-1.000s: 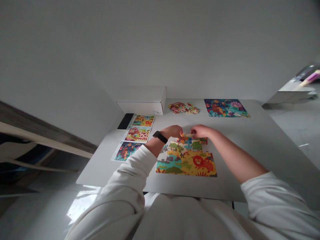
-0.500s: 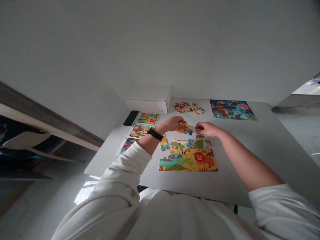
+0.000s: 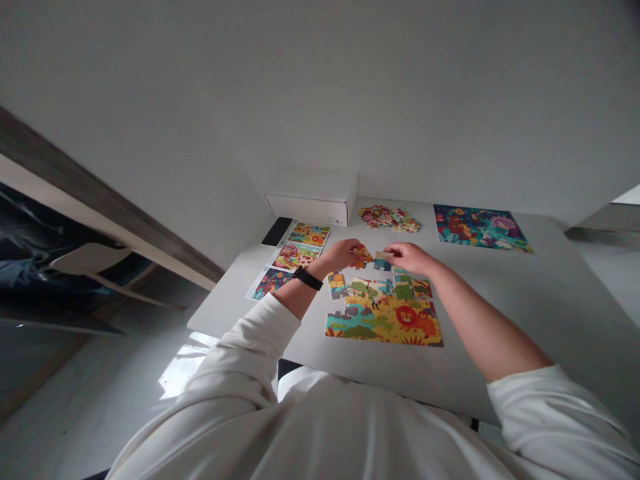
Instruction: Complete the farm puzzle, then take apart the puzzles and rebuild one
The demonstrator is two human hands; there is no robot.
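A gap is now opened between the orange piece [image 3: 361,257], pinched by the left hand [image 3: 345,253], and the pale-and-blue piece [image 3: 383,265], gripped by the right hand [image 3: 409,256]. Bodyward of both hands' fingers, the part-built puzzle [image 3: 385,320] could be disjointed if brushed.

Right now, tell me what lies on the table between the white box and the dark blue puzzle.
In the head view, a heap of loose puzzle pieces lies between the white box and the dark blue puzzle.
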